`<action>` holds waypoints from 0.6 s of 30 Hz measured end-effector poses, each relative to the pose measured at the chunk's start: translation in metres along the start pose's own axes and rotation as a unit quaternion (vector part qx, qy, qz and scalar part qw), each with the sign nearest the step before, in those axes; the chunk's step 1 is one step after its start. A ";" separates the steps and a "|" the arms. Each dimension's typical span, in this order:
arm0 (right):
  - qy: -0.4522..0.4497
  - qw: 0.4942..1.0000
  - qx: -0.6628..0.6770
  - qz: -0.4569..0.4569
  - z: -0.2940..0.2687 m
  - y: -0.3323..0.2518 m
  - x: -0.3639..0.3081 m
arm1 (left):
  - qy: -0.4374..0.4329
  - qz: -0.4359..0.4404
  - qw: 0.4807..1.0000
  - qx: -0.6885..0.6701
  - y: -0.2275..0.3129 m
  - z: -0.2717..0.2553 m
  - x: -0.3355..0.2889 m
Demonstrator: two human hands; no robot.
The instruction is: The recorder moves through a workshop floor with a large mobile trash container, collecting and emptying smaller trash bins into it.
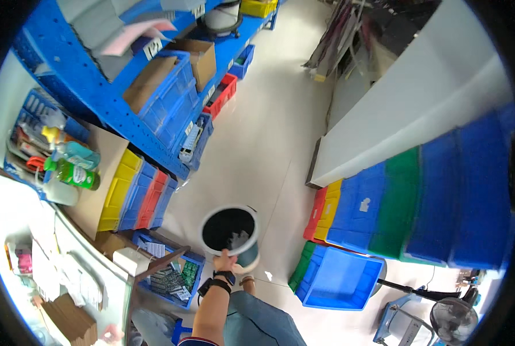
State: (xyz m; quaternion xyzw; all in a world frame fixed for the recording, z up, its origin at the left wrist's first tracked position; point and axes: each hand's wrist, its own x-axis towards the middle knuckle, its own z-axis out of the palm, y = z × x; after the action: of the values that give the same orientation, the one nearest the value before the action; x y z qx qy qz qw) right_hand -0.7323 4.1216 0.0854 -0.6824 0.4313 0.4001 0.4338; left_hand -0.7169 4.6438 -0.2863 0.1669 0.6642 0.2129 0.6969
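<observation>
My left hand [225, 261], with dark bands on its wrist, is closed on the near rim of a round bucket [248, 254]. The bucket has a whitish rim and a dark inside, and its mouth faces up toward me. Some crumpled pale scraps [238, 239] lie in it. Just below the bucket a small patch of skin with a light band [247, 281] shows beside my grey-blue clothing; whether it is a foot or a wrist I cannot tell. No fingers of my right hand can be made out.
A blue shelf rack [104, 115] with bins stands at the left, above a table holding bottles. Near my left forearm sits a blue crate of small parts [174, 277]. Nested coloured bins [395, 202], a blue tub [341, 279] and a fan [453, 320] are at the right.
</observation>
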 end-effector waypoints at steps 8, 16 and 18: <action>-0.096 0.937 -0.254 -0.219 -0.118 0.124 0.153 | -0.199 0.026 0.972 0.122 -0.028 -0.012 -0.219; -0.020 0.720 -0.423 -0.549 -0.148 0.085 0.098 | -0.385 0.077 0.860 0.328 -0.093 -0.020 -0.417; 0.010 0.688 -0.417 -0.594 -0.145 0.074 0.073 | -0.419 0.054 0.808 0.411 -0.106 -0.025 -0.452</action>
State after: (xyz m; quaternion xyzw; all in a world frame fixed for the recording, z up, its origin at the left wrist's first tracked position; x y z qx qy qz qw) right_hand -0.7537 3.9499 0.0435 -0.9107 -0.2712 0.1903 0.2467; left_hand -0.7464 4.3181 0.0442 0.5462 0.3235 -0.1337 0.7610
